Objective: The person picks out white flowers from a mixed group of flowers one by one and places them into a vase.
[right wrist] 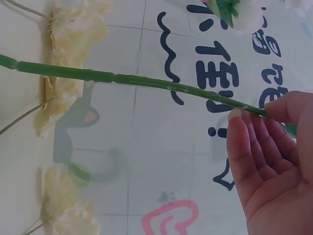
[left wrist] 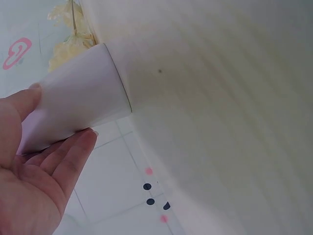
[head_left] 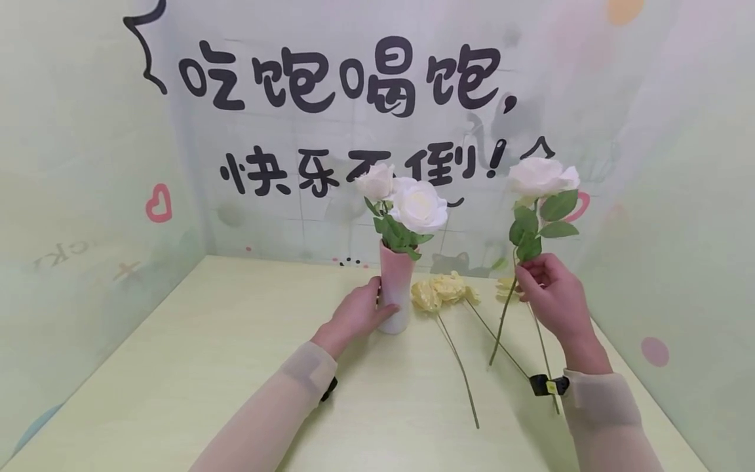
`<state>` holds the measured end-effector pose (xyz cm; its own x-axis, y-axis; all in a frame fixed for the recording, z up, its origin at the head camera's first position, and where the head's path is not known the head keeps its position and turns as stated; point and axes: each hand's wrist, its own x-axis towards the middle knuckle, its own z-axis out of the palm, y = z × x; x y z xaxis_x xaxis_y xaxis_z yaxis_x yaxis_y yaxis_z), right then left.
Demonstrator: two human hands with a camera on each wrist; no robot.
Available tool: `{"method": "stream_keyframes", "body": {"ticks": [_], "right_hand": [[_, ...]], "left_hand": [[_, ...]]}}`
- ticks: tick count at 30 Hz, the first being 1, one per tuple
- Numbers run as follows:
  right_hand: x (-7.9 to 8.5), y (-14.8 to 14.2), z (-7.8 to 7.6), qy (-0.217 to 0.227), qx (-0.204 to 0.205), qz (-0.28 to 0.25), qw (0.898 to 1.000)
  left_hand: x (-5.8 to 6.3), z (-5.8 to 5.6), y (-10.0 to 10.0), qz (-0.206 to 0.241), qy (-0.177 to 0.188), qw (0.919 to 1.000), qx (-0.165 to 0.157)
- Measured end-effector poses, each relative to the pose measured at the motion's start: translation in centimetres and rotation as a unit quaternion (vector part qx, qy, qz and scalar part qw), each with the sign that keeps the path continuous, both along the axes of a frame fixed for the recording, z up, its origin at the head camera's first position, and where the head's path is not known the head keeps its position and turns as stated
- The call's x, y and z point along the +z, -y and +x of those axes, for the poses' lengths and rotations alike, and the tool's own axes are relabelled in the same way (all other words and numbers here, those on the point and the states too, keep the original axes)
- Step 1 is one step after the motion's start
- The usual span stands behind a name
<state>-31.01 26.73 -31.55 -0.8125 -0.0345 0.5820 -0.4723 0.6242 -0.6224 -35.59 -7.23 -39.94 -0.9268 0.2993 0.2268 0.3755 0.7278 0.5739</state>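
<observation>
My left hand [head_left: 356, 313] grips a pink-and-white vase [head_left: 396, 282] around its lower half; the vase stands upright on the table. Two white roses, a larger open one [head_left: 420, 205] and a smaller one [head_left: 375, 181], rise from its mouth with green leaves. In the left wrist view the thumb and fingers lie on either side of the vase [left wrist: 83, 88]. My right hand [head_left: 551, 292] pinches the green stem [right wrist: 142, 81] of another white rose [head_left: 541, 177] just below its leaves. That rose is held upright to the right of the vase, its stem slanting down to the left.
Several pale yellow flowers [head_left: 448, 288] with long thin stems lie on the table [head_left: 248, 367] to the right of the vase. One yellow bloom [head_left: 506, 289] is partly behind the right hand. Printed walls [head_left: 330, 229] enclose the table at the back and sides.
</observation>
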Motion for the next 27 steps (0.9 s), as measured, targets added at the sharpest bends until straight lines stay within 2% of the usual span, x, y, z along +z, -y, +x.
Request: {"method": "stream_keyframes", "body": {"ticks": [5, 11, 14, 17, 20, 22, 24, 27], "right_hand": [[2.3, 1.2, -0.3, -0.032, 0.006, -0.027, 0.999], [6.5, 3.2, -0.6, -0.053, -0.002, -0.039, 0.998], [8.4, 4.4, -0.9, -0.078, 0.001, -0.056, 0.995], [9.9, 5.6, -1.4, -0.136, 0.025, -0.088, 0.987], [11.1, 6.8, -1.6, -0.181, 0.065, -0.142, 0.971], [11.7, 7.6, -1.4, -0.191, 0.084, -0.175, 0.962], [12.2, 8.6, -1.0, -0.191, 0.091, -0.194, 0.958], [12.6, 10.0, -0.1, -0.188, 0.094, -0.188, 0.959]], "left_hand": [[0.1, 0.0, -0.1, -0.004, 0.005, 1.0, 0.001], [0.2, 0.0, -0.2, -0.002, 0.004, 1.0, -0.002], [0.2, 0.1, -0.1, 0.004, 0.007, 1.0, 0.0], [0.3, 0.2, 0.0, 0.009, 0.009, 0.9999, 0.001], [0.3, 0.3, 0.0, 0.007, 0.01, 0.9999, 0.003], [0.3, 0.3, 0.0, 0.006, 0.012, 0.9999, 0.004], [0.3, 0.3, 0.0, 0.005, 0.011, 0.9999, 0.004], [0.3, 0.4, 0.0, 0.004, 0.012, 0.9999, 0.005]]}}
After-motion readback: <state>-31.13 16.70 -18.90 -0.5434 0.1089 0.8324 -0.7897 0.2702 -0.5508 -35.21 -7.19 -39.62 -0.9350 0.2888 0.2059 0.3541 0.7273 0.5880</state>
